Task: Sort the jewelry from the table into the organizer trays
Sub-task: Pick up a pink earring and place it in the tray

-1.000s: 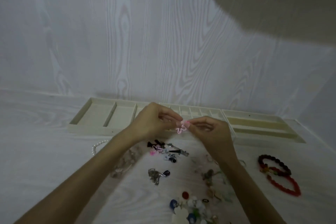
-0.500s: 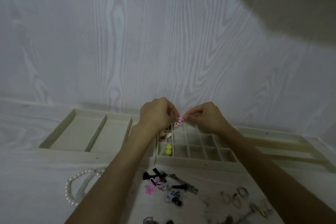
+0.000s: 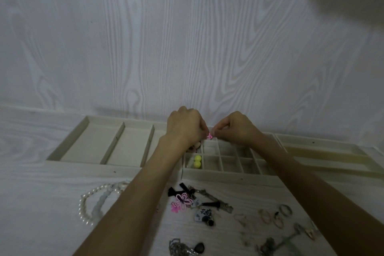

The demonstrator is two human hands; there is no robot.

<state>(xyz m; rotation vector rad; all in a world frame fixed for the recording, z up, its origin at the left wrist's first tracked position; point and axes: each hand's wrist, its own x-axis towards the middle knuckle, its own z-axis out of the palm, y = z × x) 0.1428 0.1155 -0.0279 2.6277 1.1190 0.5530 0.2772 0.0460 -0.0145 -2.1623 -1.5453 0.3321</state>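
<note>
Organizer trays of pale cream wood stand in a row along the far edge of the white wood-grain tabletop [image 3: 41,193], against the matching wall: the left tray [image 3: 68,141] with wide long compartments, the middle tray [image 3: 228,175] cut into a grid of small cells, and the right tray [image 3: 324,145] with long narrow slots. Both forearms reach over the near rim of the middle tray. The left hand [image 3: 186,125] and the right hand [image 3: 236,128] meet above the grid's back row, each with fingers curled, together pinching a small pink flower-shaped earring [image 3: 209,136] that hangs just over a cell; whether it touches the tray cannot be told. Two yellow-green round beads [image 3: 197,161] lie touching each other in the front-left cell, and a few pale pieces sit in the cell behind, half hidden by the left wrist. On the tabletop in front of the trays, a white pearl necklace [image 3: 85,203] curls on the left, partly under the left forearm. Between the arms lies a cluster of black ribbon bows [image 3: 178,190], a pink wire butterfly piece [image 3: 184,200] and a small blue-and-white patterned pendant [image 3: 200,215]. To the right, several thin golden rings [image 3: 274,217] lie near one another, blurred.
</note>
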